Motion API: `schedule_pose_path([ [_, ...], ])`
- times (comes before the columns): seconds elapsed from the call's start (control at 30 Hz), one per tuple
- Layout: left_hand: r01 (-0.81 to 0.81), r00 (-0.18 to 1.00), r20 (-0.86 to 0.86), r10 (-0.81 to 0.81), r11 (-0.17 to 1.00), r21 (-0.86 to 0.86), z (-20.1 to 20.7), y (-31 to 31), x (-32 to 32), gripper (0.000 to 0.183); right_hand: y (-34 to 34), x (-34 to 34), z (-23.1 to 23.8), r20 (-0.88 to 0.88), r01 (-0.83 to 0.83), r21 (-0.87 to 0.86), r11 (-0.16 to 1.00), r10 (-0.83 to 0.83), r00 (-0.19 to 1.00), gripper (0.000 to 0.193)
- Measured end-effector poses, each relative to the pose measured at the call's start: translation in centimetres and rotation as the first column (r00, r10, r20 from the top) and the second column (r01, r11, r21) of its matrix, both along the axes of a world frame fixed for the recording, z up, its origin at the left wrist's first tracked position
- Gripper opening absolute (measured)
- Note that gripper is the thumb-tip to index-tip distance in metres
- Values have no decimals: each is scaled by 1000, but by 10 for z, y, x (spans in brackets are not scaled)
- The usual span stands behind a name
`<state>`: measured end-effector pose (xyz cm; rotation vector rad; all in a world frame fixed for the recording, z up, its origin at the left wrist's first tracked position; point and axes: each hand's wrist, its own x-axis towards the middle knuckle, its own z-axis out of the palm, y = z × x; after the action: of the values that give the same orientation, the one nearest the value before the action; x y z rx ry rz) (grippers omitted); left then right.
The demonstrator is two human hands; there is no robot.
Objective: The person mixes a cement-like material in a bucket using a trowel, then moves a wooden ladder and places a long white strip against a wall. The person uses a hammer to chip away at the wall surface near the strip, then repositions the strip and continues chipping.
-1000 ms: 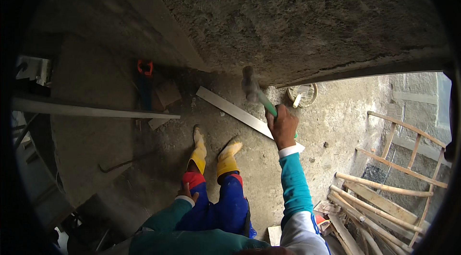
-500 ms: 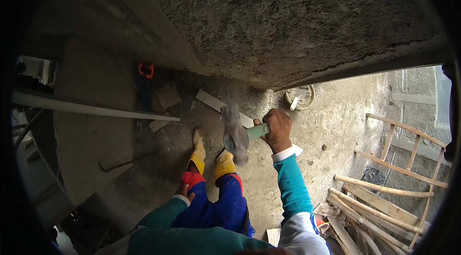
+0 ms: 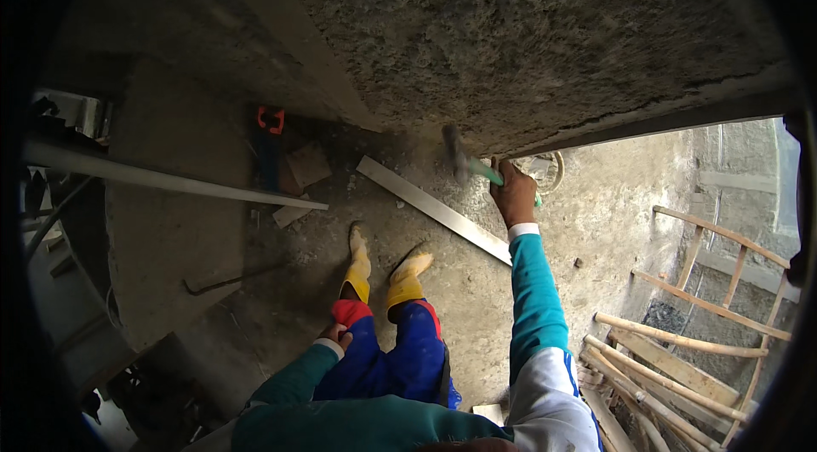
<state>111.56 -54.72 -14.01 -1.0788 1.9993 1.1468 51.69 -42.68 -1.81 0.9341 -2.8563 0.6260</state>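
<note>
My right hand (image 3: pixel 514 197) grips a hammer by its light green handle (image 3: pixel 486 170), with the arm stretched forward. The hammer's grey head (image 3: pixel 455 151) is blurred and sits close to the lower edge of the rough concrete wall (image 3: pixel 528 43); whether it touches cannot be made out. My left hand (image 3: pixel 335 335) rests by my left knee with nothing visible in it, its fingers loosely bent and apart. Below the hammer, a long pale flat board (image 3: pixel 434 212) lies slantwise on the floor.
A handsaw with an orange handle (image 3: pixel 271 120) stands by the left wall. Nearby lie a hooked metal bar (image 3: pixel 225 284) and a long pale straightedge (image 3: pixel 187 186). A round bucket (image 3: pixel 553 173) is partly behind my right hand. A wooden ladder (image 3: pixel 723 313) and bamboo poles (image 3: pixel 664 367) are at right.
My right hand has moved forward and slightly right, carrying the hammer head up toward the wall's base. More of the pale board shows. My left hand stays by the knee.
</note>
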Motion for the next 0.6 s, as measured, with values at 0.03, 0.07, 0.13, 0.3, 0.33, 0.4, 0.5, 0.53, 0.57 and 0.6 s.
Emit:
schedule_pose_path([
  [0.03,-17,1000,1,17,1000,10,0,1,0,44,3,-2,-2,32,-15,86,996,12,999,16],
  [0.07,-37,998,42,36,999,17,-1,2,-2,43,6,-3,-4,16,44,161,986,-47,999,16],
  [0.13,-85,996,-7,86,995,44,1,4,-3,43,9,-4,-6,96,28,202,979,-48,994,15],
  [0.3,-64,998,26,63,998,29,7,5,-6,39,-1,-6,1,-82,-125,-97,987,117,990,15],
  [0.33,-84,996,3,84,995,50,9,4,-7,39,-6,-10,4,-23,-78,24,997,78,997,16],
  [0.4,-145,989,-6,146,986,82,10,4,-10,38,-14,-14,7,-43,93,195,976,-86,995,17],
  [0.5,-200,980,2,201,975,101,14,3,-12,40,-20,-4,8,56,-120,161,980,112,992,11],
  [0.53,-183,982,-25,186,980,83,16,3,-12,41,-22,2,7,67,-206,79,975,201,977,12],
  [0.57,-163,987,-3,163,984,72,17,2,-11,42,-27,1,6,53,-256,47,965,254,966,17],
  [0.6,-146,988,61,142,987,62,18,1,-10,42,-31,3,5,0,-226,-4,974,226,974,18],
])
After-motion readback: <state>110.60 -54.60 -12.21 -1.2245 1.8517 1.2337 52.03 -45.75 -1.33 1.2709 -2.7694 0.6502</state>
